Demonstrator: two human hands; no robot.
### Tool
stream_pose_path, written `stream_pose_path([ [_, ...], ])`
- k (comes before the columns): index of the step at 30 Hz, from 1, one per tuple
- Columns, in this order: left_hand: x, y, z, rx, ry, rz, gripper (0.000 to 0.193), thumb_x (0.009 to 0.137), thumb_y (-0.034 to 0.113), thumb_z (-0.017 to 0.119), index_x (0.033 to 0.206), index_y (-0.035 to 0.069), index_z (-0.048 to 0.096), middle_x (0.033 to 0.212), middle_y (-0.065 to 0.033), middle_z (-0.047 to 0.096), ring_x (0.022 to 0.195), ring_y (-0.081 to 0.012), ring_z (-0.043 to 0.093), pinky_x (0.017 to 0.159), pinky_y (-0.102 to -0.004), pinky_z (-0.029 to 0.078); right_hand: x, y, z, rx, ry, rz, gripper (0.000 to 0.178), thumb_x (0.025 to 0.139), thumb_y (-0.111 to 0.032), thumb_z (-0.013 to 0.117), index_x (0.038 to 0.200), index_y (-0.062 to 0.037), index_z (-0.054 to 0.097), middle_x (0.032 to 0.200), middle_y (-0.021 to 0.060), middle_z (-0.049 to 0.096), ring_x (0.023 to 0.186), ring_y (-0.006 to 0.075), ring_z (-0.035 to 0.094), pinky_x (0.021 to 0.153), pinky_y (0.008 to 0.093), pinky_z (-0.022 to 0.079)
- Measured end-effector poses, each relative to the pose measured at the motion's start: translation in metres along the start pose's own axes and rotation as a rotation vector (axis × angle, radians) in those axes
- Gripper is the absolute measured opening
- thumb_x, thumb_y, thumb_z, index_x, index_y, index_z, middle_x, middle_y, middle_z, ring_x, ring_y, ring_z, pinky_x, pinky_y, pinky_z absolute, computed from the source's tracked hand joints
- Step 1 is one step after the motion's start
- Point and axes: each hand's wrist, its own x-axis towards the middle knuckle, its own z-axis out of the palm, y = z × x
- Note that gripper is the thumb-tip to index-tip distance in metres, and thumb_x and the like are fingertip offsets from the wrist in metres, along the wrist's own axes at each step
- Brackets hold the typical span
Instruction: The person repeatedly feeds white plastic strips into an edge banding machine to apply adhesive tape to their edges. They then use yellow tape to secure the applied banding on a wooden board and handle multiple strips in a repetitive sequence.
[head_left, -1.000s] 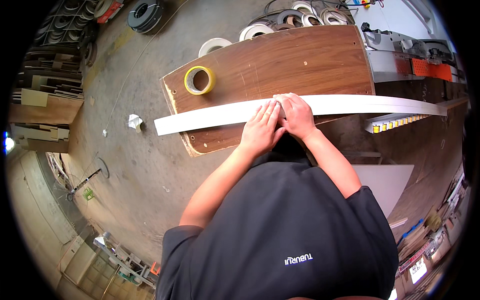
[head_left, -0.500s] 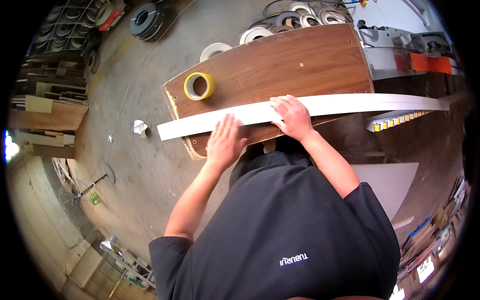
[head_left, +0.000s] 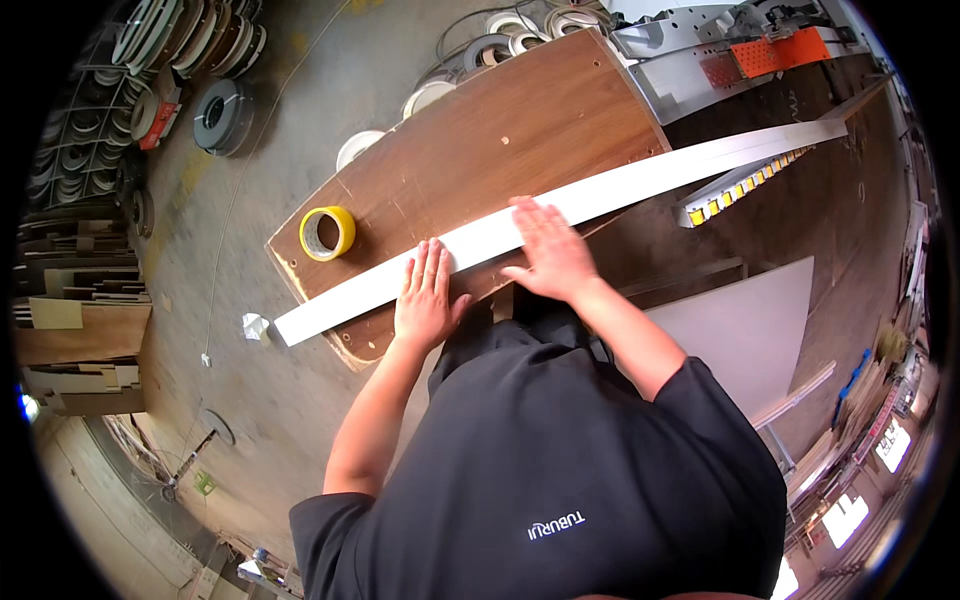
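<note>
Two bare hands lie palm down, gripping nothing: the left hand (head_left: pixel 425 305) is flat, fingers close together, and the right hand (head_left: pixel 553 255) has its fingers slightly parted and its thumb held out. Both sets of fingertips rest on one long, flat white strip (head_left: pixel 635 185), which slants across one brown wood-grain table (head_left: pixel 470 150) and overhangs it at both ends. The step in hand looks like pressing or smoothing the strip; the next move would call for flat palms and even pressure, without pushing it askew.

Near the table's left end stands one yellow roll of tape (head_left: pixel 347 234). Beyond that end, on the floor, lies one crumpled white scrap (head_left: pixel 255 327). To the right are one metal rail with yellow rollers (head_left: pixel 742 189), too small to count surely, and one pale flat panel (head_left: pixel 745 325).
</note>
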Motion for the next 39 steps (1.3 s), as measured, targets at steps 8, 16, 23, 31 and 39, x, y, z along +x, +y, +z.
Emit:
stream_pose_path([
  [8,0.007,0.016,-0.005,-0.051,0.015,-0.025,0.101,0.105,0.058,0.065,0.173,-0.008,0.028,0.185,-0.0269,0.018,0.174,-0.0377,0.011,0.141,-0.0509,0.010,-0.032,0.054,-0.004,-0.024,0.188,0.224,0.127,0.092,-0.070,0.076,0.177,0.0020,0.016,0.187,0.0207,0.013,0.174,0.0338,0.010,0.142,0.0515,0.009],
  [16,0.049,0.045,-0.005,-0.164,0.093,0.254,0.086,0.104,0.049,0.066,0.167,-0.003,0.043,0.181,-0.0218,0.034,0.171,-0.0344,0.025,0.140,-0.0497,0.019,-0.028,0.034,-0.004,-0.036,0.032,0.047,0.115,0.094,-0.062,0.077,0.175,0.0012,0.027,0.186,0.0189,0.020,0.174,0.0329,0.016,0.142,0.0494,0.014],
  [23,-0.052,-0.045,0.008,-0.048,0.025,-0.127,0.098,0.106,0.056,0.063,0.173,-0.005,0.028,0.185,-0.0244,0.021,0.174,-0.0378,0.013,0.140,-0.0522,0.012,-0.053,0.083,-0.013,-0.127,0.111,0.192,0.118,0.096,-0.067,0.074,0.178,-0.0016,0.018,0.187,0.0174,0.015,0.174,0.0319,0.012,0.142,0.0493,0.012],
  [31,-0.054,-0.111,-0.039,-0.182,0.618,-0.150,0.077,0.091,0.011,0.083,0.161,0.003,0.053,0.166,-0.0168,0.056,0.153,-0.0393,0.051,0.129,-0.0511,0.039,-0.047,0.068,-0.028,-0.026,0.143,0.260,0.111,0.093,-0.065,0.076,0.166,0.0095,0.040,0.180,0.0266,0.031,0.170,0.0393,0.024,0.140,0.0499,0.019],
  [39,0.010,-0.171,-0.029,-0.068,0.550,-0.027,0.019,0.098,0.014,0.069,0.115,0.008,0.075,0.111,-0.0136,0.078,0.118,-0.0380,0.069,0.102,-0.0511,0.054,-0.097,-0.034,-0.043,0.630,0.389,0.370,0.066,0.095,-0.046,0.080,0.149,-0.0104,0.068,0.140,0.0174,0.074,0.121,0.0340,0.075,0.104,0.0460,0.059],
])
